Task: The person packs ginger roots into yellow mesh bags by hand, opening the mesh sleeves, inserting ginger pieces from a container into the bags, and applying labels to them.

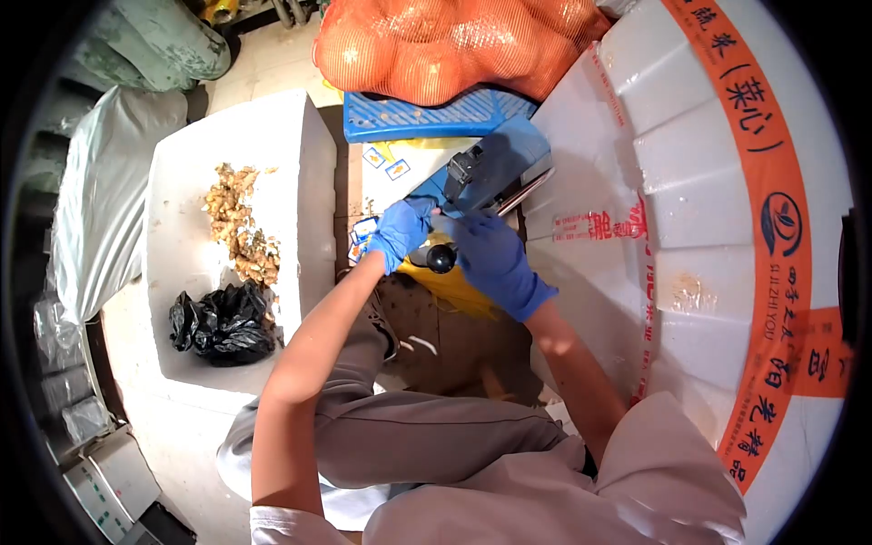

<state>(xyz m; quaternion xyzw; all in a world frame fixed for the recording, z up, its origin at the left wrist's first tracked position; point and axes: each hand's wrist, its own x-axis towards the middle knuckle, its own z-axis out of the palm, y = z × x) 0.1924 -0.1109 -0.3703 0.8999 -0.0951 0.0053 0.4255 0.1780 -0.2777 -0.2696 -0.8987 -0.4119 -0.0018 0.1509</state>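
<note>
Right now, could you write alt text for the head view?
The left hand and right hand, gloved in blue, are close together; anything held is unclear. To the left stands a white box with ginger-like pieces and a black bag; ahead, an orange net sack.

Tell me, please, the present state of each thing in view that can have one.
Left hand: gloved, fingers bent; hold unclear.
Right hand: gloved, fingers bent; hold unclear.
Foam box: open.
Brown pieces: piled loosely in the box.
Black bag: crumpled.
Net bag: full, bulging.
White plastic: wrinkled.
Orange tape: stuck on.
</note>
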